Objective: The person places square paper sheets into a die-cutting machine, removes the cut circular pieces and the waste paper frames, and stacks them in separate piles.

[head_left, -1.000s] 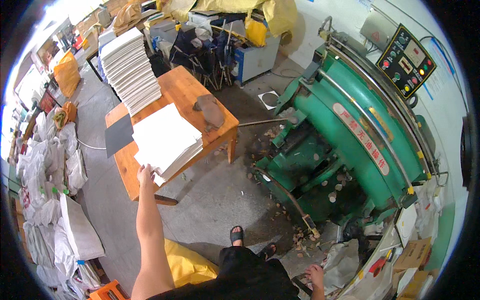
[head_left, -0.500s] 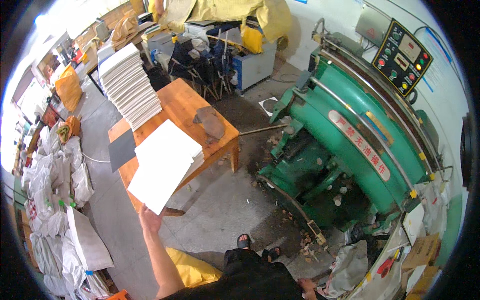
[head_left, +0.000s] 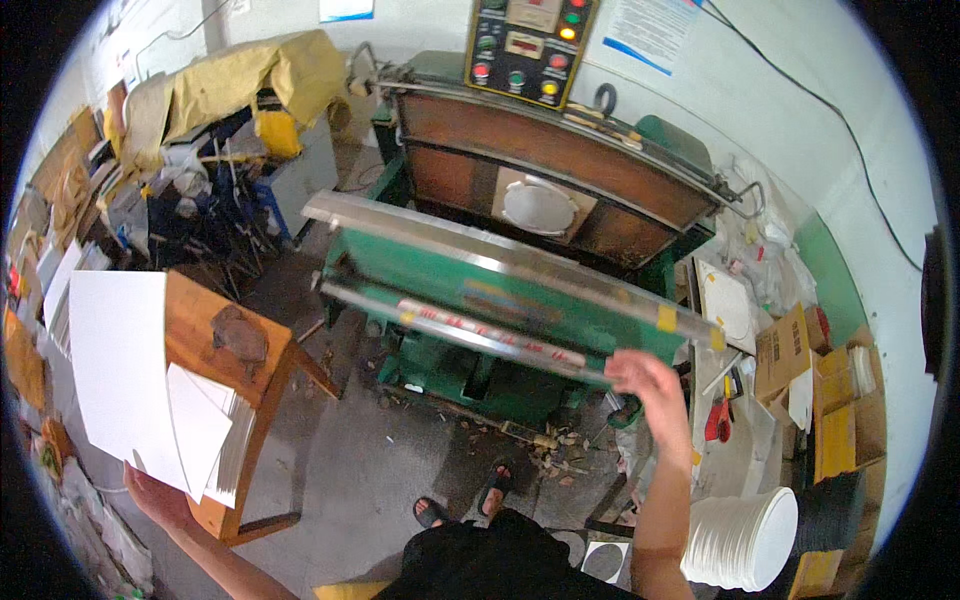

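The left hand [head_left: 158, 497] sits mostly hidden behind the large white paper sheet [head_left: 120, 370] it lifts — fingers unseen. That sheet covers part of the orange wooden table [head_left: 200, 320]. The stack of round white paper plates [head_left: 745, 540] is partly hidden by the right forearm.

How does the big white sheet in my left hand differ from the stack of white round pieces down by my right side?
The large white rectangular sheet is a single flat piece, lifted and held at its lower edge by the left hand. The stack of white round discs holds many pieces, lies tipped on its side, and no hand touches it; the right hand is up by the green press. The sheet is far larger than any one disc. Both are plain white.
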